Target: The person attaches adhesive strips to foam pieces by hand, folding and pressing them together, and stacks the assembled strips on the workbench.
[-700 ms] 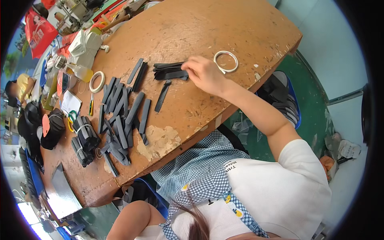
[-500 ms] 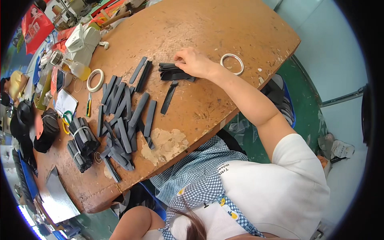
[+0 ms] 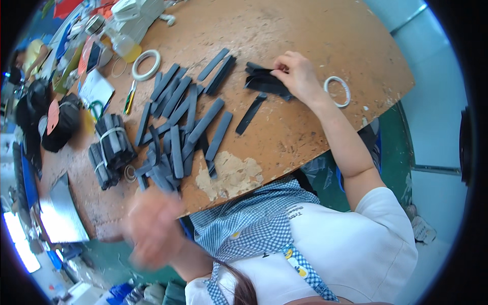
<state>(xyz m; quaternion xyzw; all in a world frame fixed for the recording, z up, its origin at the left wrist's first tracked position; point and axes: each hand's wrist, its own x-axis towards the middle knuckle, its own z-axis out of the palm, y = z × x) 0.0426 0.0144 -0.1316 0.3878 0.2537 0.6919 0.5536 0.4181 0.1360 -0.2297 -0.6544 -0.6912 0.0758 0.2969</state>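
My right hand is closed at the right end of a small pile of black strips, thumb and fingertips pinching a strip's edge. A single black strip lies slantwise just below that pile. My left hand, smeared by motion, hovers by the table's front edge; its fingers cannot be made out. Nearest to it is a loose heap of dark grey strips on the wooden table. Two thicker strips lie side by side between the heap and the pile.
Rolls of tape lie right of my right hand and behind the heap. Left of the heap are banded strip bundles and a yellow-green cutter knife. A bottle of yellow liquid stands at the back left.
My left hand has come up into view at the table's front edge. My right hand has lifted slightly, raising the strip's edge off the pile. The whole view has shifted.
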